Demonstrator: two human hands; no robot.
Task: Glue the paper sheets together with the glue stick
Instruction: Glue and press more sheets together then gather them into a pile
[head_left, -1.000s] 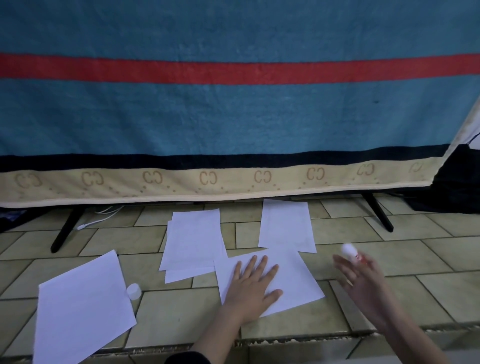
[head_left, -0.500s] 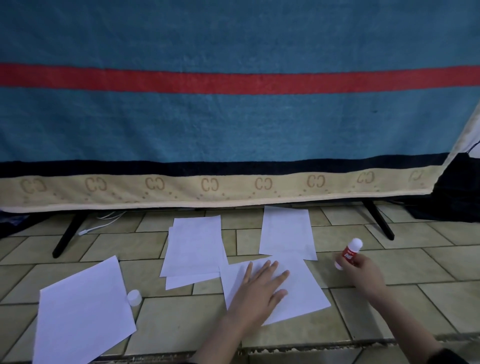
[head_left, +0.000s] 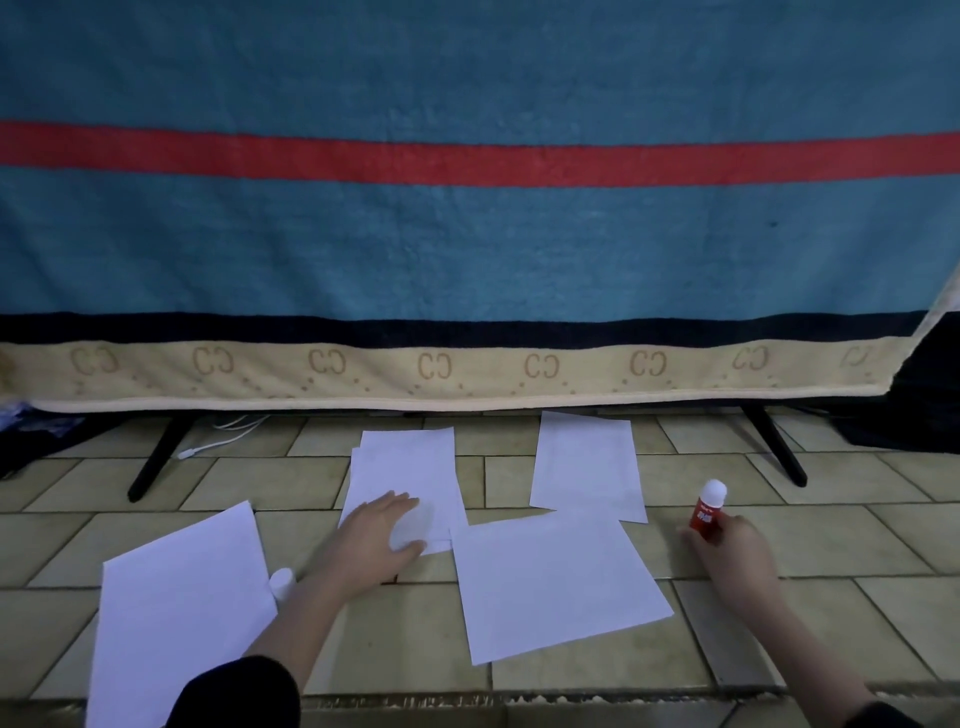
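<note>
Paper sheets: loose sheet (head_left: 179, 618) at floor's near-left, cap (head_left: 282, 582) touching its edge. Your left hand (head_left: 376, 543) flat, fingers spread on stacked sheets (head_left: 405, 478). Middle sheet (head_left: 556, 582) unpinned, could slide under glue stroke. Your right hand (head_left: 737, 556) grips uncapped glue stick (head_left: 707, 508) upright on floor tiles (head_left: 857, 535); tip may dry.

Left sheet (head_left: 176, 629) cut off below; glue stick (head_left: 707, 506) label unreadable

The single head camera is looking forward and down, close over the tiled floor (head_left: 857, 561), facing the hanging blanket (head_left: 467, 249).
</note>
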